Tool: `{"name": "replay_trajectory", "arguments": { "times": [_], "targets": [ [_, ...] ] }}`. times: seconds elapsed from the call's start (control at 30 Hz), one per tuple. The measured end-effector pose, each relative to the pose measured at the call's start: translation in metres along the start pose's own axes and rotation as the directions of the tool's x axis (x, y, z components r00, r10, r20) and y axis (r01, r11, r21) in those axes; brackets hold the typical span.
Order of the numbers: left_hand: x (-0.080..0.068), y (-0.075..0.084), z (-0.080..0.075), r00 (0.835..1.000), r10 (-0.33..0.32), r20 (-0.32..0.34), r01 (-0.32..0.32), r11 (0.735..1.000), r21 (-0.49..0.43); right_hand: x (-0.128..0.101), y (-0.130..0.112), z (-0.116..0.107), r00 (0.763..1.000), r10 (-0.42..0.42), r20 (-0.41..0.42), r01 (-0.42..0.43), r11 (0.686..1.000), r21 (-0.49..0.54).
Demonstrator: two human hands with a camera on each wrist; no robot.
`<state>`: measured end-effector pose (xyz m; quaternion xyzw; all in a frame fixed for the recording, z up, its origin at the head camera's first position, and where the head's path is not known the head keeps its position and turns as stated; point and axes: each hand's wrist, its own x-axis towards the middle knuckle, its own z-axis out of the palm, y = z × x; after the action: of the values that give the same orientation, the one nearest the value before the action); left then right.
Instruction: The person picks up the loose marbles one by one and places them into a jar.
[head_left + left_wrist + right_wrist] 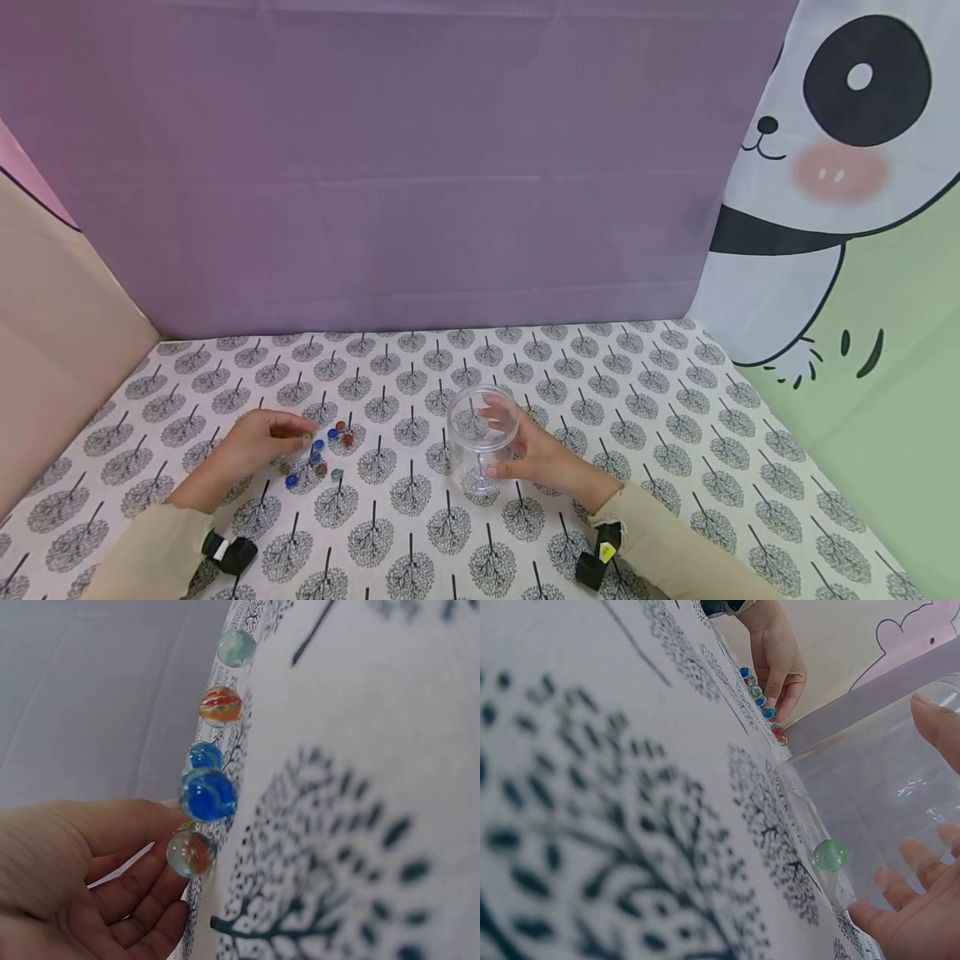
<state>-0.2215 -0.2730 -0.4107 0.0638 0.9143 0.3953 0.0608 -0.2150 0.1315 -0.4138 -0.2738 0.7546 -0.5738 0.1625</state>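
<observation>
Green marble (307, 436) at left hand (257, 439)

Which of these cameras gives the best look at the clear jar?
The head view: it shows the whole jar, with the right hand gripping its side. The right wrist view shows it closer, but cut off by the picture's edge. The left wrist view doesn't show it.

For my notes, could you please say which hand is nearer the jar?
Right: the right hand grips the jar; the left hand is apart from it, by the marbles.
</observation>
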Motion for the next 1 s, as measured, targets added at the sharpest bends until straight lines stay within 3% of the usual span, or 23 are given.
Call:
{"name": "replay_trajectory", "arguments": {
  "times": [1.0],
  "targets": [
    [-0.002, 0.013, -0.003, 0.998, 0.059, -0.022, -0.059, 0.998, 0.028, 0.002, 0.002, -0.001, 1.0, 0.004, 0.006, -0.004, 1.0, -0.003]
  ]
}}
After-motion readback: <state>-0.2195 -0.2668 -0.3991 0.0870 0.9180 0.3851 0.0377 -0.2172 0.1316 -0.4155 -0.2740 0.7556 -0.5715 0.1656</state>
